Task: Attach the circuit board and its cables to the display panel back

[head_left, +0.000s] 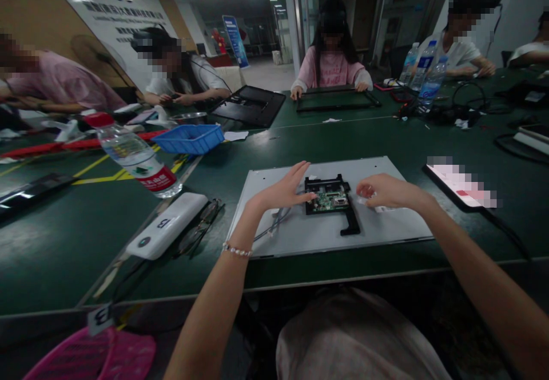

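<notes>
A flat light-grey panel (295,241) lies on the table in front of me. On its middle sits a black plastic bracket (352,220) with a green circuit board (328,200) inside it. My left hand (283,190) is open, fingers stretched out flat, with the thumb at the board's left edge. A thin grey cable (278,222) runs across the panel below that hand. My right hand (386,190) hovers just right of the bracket, its fingers curled together. Something clear or whitish shows at its fingertips, too blurred to name.
Left of the panel are glasses (201,225), a white power bank (169,225), a water bottle (137,159) and a blue tray (191,138). A phone (457,185) lies to the right. Across the table a person holds a black frame (338,105). A pink basket (94,354) stands below the edge.
</notes>
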`<state>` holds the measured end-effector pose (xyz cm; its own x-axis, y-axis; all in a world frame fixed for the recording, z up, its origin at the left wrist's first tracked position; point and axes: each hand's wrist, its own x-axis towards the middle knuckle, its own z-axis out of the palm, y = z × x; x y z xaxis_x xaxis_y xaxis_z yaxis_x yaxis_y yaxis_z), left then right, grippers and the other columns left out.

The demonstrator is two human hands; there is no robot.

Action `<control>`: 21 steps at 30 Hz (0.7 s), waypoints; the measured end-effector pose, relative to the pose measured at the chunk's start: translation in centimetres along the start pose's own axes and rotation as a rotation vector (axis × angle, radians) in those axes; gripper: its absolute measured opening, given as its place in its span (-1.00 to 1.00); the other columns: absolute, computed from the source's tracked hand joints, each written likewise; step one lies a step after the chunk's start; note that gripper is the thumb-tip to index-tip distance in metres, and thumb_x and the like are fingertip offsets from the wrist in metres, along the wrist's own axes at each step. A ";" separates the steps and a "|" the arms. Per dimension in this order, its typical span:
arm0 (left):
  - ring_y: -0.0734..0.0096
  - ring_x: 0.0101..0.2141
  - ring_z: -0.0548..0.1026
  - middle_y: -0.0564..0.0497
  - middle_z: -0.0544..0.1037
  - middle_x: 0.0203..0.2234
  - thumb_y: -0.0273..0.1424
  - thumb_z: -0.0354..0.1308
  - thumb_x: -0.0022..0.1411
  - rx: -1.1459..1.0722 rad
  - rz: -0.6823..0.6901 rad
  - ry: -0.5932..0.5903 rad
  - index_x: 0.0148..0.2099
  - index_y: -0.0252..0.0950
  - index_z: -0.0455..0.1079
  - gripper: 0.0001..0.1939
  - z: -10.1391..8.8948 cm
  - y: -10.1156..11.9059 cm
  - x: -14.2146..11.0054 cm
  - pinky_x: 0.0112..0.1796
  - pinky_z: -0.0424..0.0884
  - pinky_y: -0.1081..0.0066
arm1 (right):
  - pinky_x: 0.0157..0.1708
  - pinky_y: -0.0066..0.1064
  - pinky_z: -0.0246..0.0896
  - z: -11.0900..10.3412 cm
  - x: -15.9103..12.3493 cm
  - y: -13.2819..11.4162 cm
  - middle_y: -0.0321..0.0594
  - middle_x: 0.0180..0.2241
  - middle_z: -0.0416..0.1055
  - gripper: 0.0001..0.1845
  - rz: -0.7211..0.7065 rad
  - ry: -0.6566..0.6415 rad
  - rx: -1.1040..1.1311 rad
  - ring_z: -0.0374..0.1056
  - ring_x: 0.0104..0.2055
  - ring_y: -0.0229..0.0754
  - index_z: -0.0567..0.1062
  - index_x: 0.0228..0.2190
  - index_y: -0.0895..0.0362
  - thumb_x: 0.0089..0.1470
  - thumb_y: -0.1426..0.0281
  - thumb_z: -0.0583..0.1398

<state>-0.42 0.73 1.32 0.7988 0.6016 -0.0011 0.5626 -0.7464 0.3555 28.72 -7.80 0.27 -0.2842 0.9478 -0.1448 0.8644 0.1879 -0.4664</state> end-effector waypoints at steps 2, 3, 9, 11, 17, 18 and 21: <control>0.18 0.33 -0.22 -0.23 -0.26 0.35 0.01 0.00 0.23 0.003 0.014 0.014 0.36 -0.38 -0.29 -0.10 0.2 -0.2 0.1 0.26 -0.14 0.24 | -0.34 -0.43 0.27 0.2 0.0 -0.1 -0.18 -0.34 0.54 -0.70 0.002 -0.028 0.074 0.44 -0.33 -0.16 0.55 -0.27 0.16 -0.13 0.52 0.18; 0.18 0.33 -0.20 -0.24 -0.24 0.35 -0.01 0.00 0.24 0.003 0.021 0.019 0.36 -0.40 -0.27 -0.12 0.2 -0.3 0.1 0.26 -0.13 0.24 | -0.35 -0.44 0.27 0.3 0.1 0.0 -0.19 -0.37 0.54 -0.73 0.005 -0.032 0.110 0.43 -0.35 -0.17 0.55 -0.29 0.15 -0.13 0.51 0.18; 0.30 0.23 0.14 -0.16 0.16 0.24 -0.25 -0.15 0.37 0.023 0.027 0.171 0.29 -0.37 0.04 -0.48 0.6 -0.6 0.9 0.22 0.04 0.30 | -0.31 -0.41 0.27 1.0 0.4 1.2 -0.18 -0.40 0.52 -0.86 0.016 0.052 0.216 0.43 -0.34 -0.17 0.52 -0.40 0.16 -0.08 0.44 0.19; 0.32 0.13 0.29 -0.14 0.33 0.13 -0.35 -0.15 0.35 0.050 -0.007 0.229 0.20 -0.37 0.20 -0.57 0.5 -0.8 1.6 0.16 0.16 0.34 | -0.30 -0.41 0.27 1.2 0.2 1.4 -0.18 -0.40 0.52 -0.86 0.008 0.068 0.232 0.43 -0.33 -0.17 0.53 -0.39 0.15 -0.06 0.42 0.19; 0.34 -0.16 0.51 -0.09 0.52 -0.06 -0.47 0.04 0.20 0.161 -0.232 0.078 0.03 -0.37 0.42 -0.65 -1.0 -0.4 5.6 -0.09 0.37 0.48 | -0.24 -0.39 0.29 1.6 0.0 1.2 -0.16 -0.35 0.54 -0.78 0.002 0.116 0.213 0.44 -0.28 -0.15 0.55 -0.29 0.15 -0.03 0.44 0.18; 0.33 -0.14 0.51 -0.08 0.53 -0.08 -0.46 0.08 0.17 0.176 -0.263 0.012 0.02 -0.35 0.43 -0.65 -1.2 -0.3 6.3 -0.11 0.36 0.50 | -0.23 -0.38 0.29 1.7 -0.1 1.1 -0.15 -0.34 0.54 -0.76 0.001 0.122 0.215 0.44 -0.28 -0.14 0.55 -0.27 0.14 -0.03 0.44 0.17; 0.28 -0.15 0.51 -0.04 0.57 -0.16 -0.40 0.21 0.06 0.192 -0.332 -0.106 -0.08 -0.32 0.50 -0.67 -1.4 0.0 8.3 -0.18 0.36 0.54 | -0.22 -0.37 0.29 1.8 -0.2 0.8 -0.15 -0.32 0.55 -0.76 -0.008 0.145 0.215 0.45 -0.26 -0.13 0.56 -0.27 0.14 0.02 0.42 0.14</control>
<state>5.94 6.15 2.64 0.5783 0.7941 -0.1868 0.8158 -0.5616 0.1382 28.76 -8.32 -1.63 -0.2143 0.9765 -0.0209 0.7498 0.1508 -0.6443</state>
